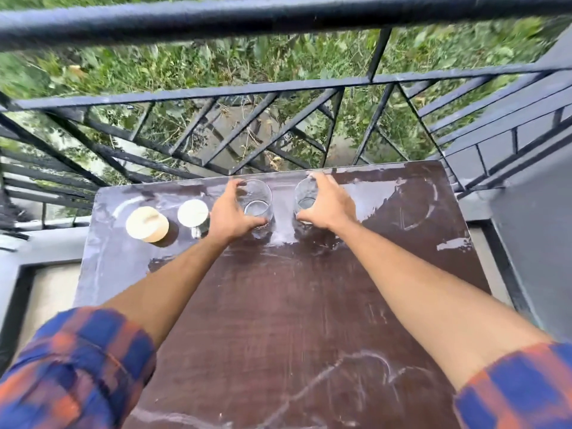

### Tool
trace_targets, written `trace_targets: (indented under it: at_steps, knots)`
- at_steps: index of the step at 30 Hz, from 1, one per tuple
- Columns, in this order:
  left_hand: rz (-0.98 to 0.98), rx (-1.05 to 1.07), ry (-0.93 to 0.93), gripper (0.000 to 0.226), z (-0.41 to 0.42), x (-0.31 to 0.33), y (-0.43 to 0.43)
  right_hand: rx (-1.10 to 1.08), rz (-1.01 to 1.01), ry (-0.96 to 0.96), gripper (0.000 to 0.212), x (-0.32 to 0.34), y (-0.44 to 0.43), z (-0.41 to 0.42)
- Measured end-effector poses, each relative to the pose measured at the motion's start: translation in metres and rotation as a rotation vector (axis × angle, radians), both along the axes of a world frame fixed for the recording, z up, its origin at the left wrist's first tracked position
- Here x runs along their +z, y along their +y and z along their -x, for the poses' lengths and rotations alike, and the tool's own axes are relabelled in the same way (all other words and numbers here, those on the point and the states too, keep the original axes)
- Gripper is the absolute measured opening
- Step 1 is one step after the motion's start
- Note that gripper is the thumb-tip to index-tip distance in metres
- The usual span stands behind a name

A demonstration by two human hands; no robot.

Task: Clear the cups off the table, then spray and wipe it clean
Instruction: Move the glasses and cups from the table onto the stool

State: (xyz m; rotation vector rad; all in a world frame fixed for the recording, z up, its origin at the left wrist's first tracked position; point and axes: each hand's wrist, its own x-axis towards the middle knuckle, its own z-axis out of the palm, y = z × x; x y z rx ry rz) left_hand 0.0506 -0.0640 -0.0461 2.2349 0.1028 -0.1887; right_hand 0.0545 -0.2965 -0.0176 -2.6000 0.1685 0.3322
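Two clear glass cups stand near the far edge of the dark brown table. My left hand is wrapped around the left glass; my right hand is wrapped around the right glass. Both glasses rest upright on the tabletop. Left of them stand a cup with a white lid and a round cream lidded jar. The tabletop shows white smears and chalky marks.
A dark metal balcony railing runs just behind the table, with greenery below. A grey wall stands at the right. Grey ledge and pale floor lie left of the table.
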Motion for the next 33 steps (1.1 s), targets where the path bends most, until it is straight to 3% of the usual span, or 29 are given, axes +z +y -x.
trace_targets:
  at_steps: [7, 14, 23, 28, 33]
  knots:
    - [0.122, 0.01, -0.04, 0.091, 0.094, 0.005, 0.042, -0.034, -0.045, -0.005, 0.085, 0.016, 0.016, 0.058]
    - [0.218, 0.123, -0.098, 0.081, 0.234, 0.026, 0.151, 0.122, -0.093, 0.013, 0.1, 0.038, 0.104, 0.141]
    - [0.156, 0.607, -0.075, 0.086, 0.463, 0.027, 0.315, 0.669, -0.246, 0.036, 0.092, 0.038, 0.338, 0.267]
    - [0.187, 0.944, -0.012, 0.087, 0.562, 0.007, 0.342, 0.969, -0.251, 0.128, 0.091, 0.021, 0.446, 0.336]
    - [0.289, 1.174, 0.019, 0.084, 0.618, -0.026, 0.33, 1.229, -0.173, 0.25, 0.09, -0.009, 0.498, 0.394]
